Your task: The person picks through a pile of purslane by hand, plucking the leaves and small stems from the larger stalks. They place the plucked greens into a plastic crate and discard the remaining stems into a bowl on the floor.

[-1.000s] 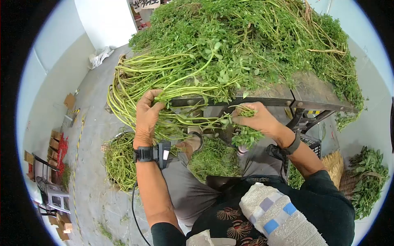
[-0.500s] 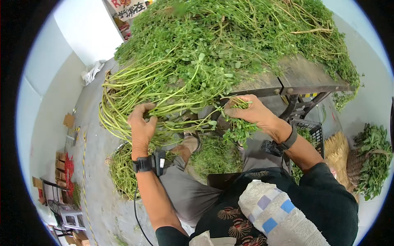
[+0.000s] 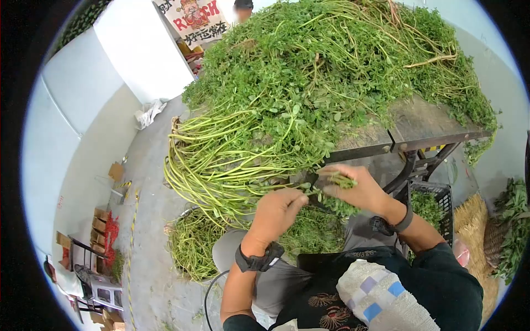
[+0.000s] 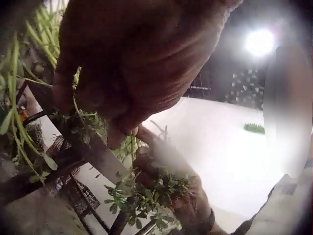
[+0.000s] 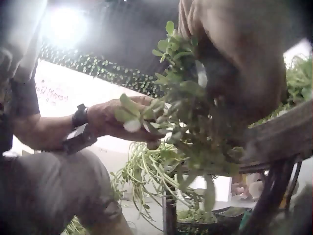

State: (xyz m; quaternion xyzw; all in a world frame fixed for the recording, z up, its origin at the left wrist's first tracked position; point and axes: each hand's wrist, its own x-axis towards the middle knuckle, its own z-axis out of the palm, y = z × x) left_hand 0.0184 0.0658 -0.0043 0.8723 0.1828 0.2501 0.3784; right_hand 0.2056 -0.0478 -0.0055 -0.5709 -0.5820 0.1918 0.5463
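In the head view, my right hand (image 3: 361, 190) grips a small bunch of leafy green sprigs (image 3: 343, 207), whose leaves hang below the fingers. Close beside it, my left hand (image 3: 275, 216) pinches a stem at the bunch with thumb and forefinger. The right wrist view shows the leafy bunch (image 5: 183, 105) large, with the left fingertips right at its leaves. Long pale-green stems (image 3: 221, 171) droop over the table edge just beyond the left hand. Part of the left hand's grip is hidden behind its own palm in the left wrist view.
A big heap of leafy greens (image 3: 331, 66) covers much of the table (image 3: 425, 118). Below are a container of stems (image 3: 193, 248), loose greens on the floor (image 3: 312, 231) and a black crate (image 3: 443, 204). A straw bundle (image 3: 472, 231) and a wicker basket (image 3: 495, 237) stand at right.
My left hand has left the drooping stems and moved right, up to the right hand. The right hand keeps its leafy bunch. The head view has shifted a little.
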